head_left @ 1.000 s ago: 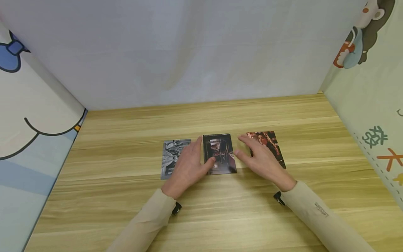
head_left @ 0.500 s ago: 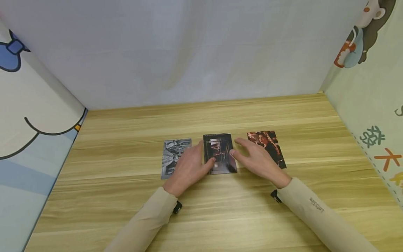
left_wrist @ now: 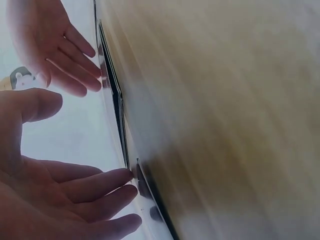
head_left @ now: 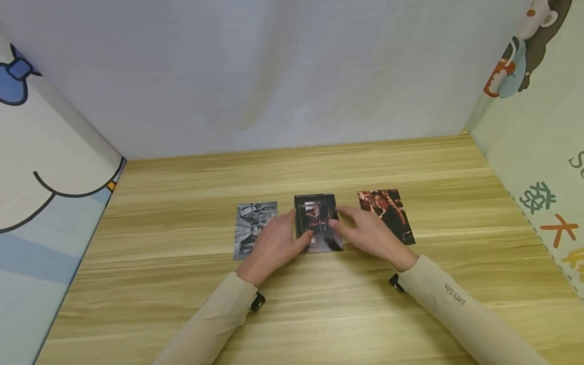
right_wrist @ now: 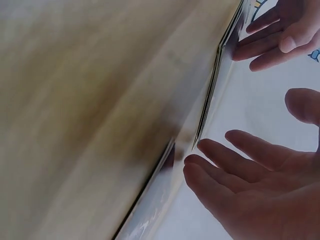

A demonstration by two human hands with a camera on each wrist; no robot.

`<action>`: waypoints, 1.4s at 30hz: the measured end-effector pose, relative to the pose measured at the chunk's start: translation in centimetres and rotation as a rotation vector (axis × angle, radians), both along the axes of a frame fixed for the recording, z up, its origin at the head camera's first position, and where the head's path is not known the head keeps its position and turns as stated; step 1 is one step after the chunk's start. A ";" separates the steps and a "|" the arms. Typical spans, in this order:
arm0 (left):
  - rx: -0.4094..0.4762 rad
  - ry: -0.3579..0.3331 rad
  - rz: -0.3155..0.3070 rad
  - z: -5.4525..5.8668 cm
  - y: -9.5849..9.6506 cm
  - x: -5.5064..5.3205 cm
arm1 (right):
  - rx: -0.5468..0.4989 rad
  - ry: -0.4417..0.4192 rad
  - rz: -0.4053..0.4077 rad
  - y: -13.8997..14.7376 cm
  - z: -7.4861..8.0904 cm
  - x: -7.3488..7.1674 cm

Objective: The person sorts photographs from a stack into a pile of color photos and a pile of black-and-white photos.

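Three picture cards lie in a row on the wooden table. The middle one is a dark card (head_left: 319, 240) showing a dim interior; both wrist views show its edge as thin layers, like a small stack. My left hand (head_left: 275, 242) lies over part of the black-and-white card (head_left: 245, 228), its fingertips at the dark card's left edge and the thumb over its face. My right hand (head_left: 371, 233) is at the right edge, partly covering the reddish card (head_left: 390, 210) that pictures a person. Both hands have extended, relaxed fingers; neither grips a card.
The wood-grain table (head_left: 292, 314) meets a pale cloth wall (head_left: 292, 76) at the back. Cartoon-printed panels stand at the left (head_left: 55, 152) and right (head_left: 524, 152). A black wrist strap piece (head_left: 257, 301) shows under the left sleeve.
My right hand has moved left and slightly nearer, from over the reddish card to the dark card's right edge. The left hand has barely shifted, and the cards look still.
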State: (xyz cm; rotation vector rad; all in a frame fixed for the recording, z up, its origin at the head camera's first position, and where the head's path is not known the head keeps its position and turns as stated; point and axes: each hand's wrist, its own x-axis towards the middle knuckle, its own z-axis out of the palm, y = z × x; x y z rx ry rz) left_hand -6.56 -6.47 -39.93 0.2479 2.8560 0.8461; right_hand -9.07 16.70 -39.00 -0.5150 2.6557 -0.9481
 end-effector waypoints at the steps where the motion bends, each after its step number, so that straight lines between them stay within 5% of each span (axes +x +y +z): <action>1: 0.002 -0.006 0.001 0.0 0.0 0.1 | 0.002 0.000 0.009 0.0 0.0 0.0; 42: 0.056 -0.081 0.035 0.7 0.3 0.4 | -0.011 -0.071 0.020 0.0 0.0 0.3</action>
